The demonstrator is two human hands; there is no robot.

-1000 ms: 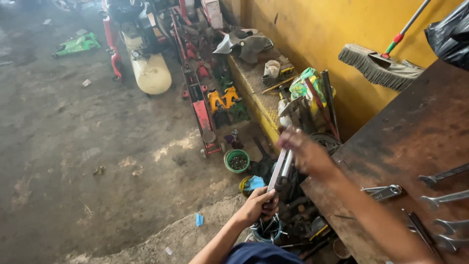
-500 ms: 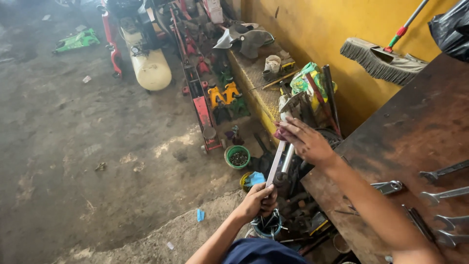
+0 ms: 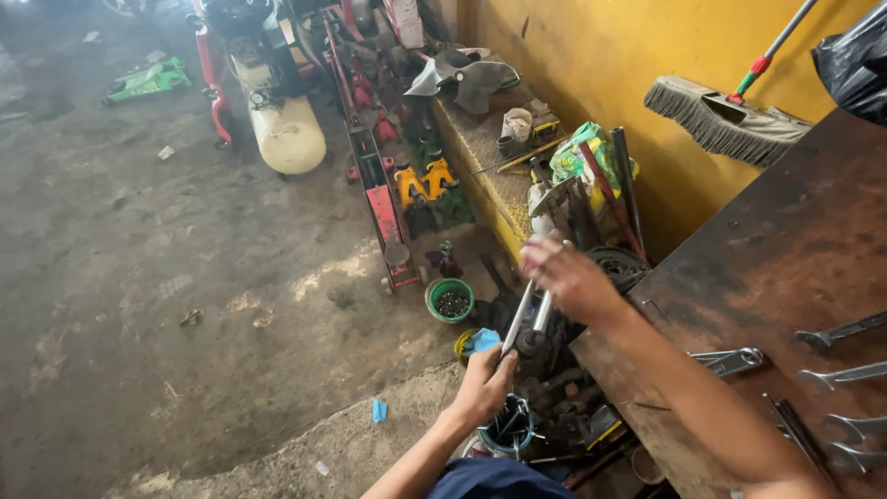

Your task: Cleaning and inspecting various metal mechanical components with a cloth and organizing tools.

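1 view only, taken from a camera worn on the person's head. It looks steeply down and forward over both forearms, which enter from the bottom edge. The hands sit near the lens, low and right of centre. The dark workbench [image 3: 795,268] fills the lower right corner, very near. The concrete floor [image 3: 139,305] spreads across the left half, further off. The yellow wall [image 3: 591,55] runs along the upper right, and a cream tank [image 3: 288,137] marks the far end at top. No second view shares this scene.
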